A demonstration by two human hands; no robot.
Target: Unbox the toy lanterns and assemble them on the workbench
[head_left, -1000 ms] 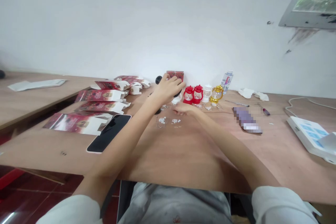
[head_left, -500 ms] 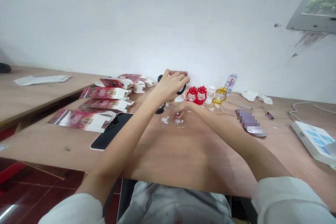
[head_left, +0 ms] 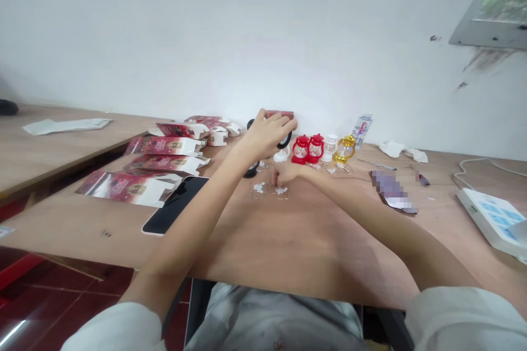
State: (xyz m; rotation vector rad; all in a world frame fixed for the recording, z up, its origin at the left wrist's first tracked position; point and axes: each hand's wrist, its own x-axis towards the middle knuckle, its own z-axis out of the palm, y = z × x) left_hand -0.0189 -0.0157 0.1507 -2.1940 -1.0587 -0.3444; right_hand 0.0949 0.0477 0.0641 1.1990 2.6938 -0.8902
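My left hand (head_left: 269, 134) reaches forward with its fingers bent over a black round-edged object (head_left: 285, 141), mostly hidden behind the hand. Another black part (head_left: 251, 171) shows under my left wrist. Lower and to the right, my right hand (head_left: 285, 174) is closed, with its knuckles up, just above small white pieces and thin wire shapes (head_left: 280, 191) on the table. Whatever its fingers hold is hidden. More white pieces (head_left: 258, 188) lie to its left. Behind it stand two red lanterns (head_left: 300, 150), white lanterns (head_left: 330, 149) and a gold lantern (head_left: 345, 150).
Flattened red and white boxes (head_left: 127, 188) lie on the left, by a black-screened phone (head_left: 175, 205). A bottle (head_left: 363, 130) stands near the wall. Farther right are crumpled tissue (head_left: 391, 148), a purple packet (head_left: 389, 189) and a white device (head_left: 489, 225) with a cable.
My right hand has turned over, knuckles now upward, hiding the small pale thing seen at its fingertips. My left hand stays in place.
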